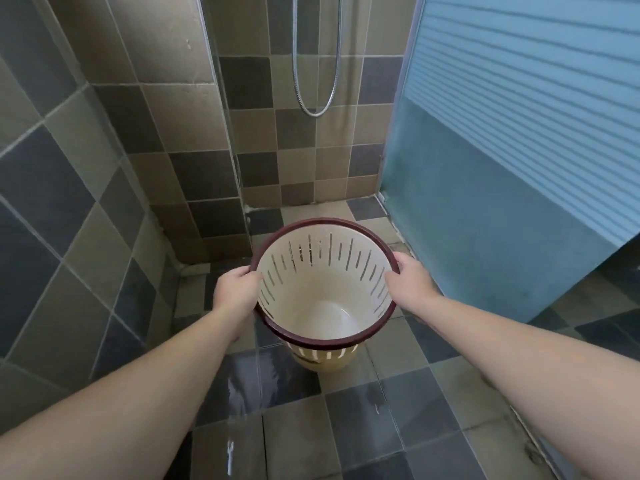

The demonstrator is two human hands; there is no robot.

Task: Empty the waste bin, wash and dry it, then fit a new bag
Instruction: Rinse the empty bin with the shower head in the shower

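Observation:
A cream plastic waste bin [322, 299] with slotted walls and a dark red rim is held upright above the tiled floor, at the middle of the view. It has no bag and nothing inside; its bottom looks wet and shiny. My left hand [235, 292] grips the rim on the left side. My right hand [408, 285] grips the rim on the right side. Both arms reach forward from the lower corners.
A shower hose [315, 109] hangs in a loop on the tiled back wall. A clear glass panel [225, 133] stands on the left of the shower area. A blue frosted door [502, 202] is on the right. The floor tiles [294, 410] are wet.

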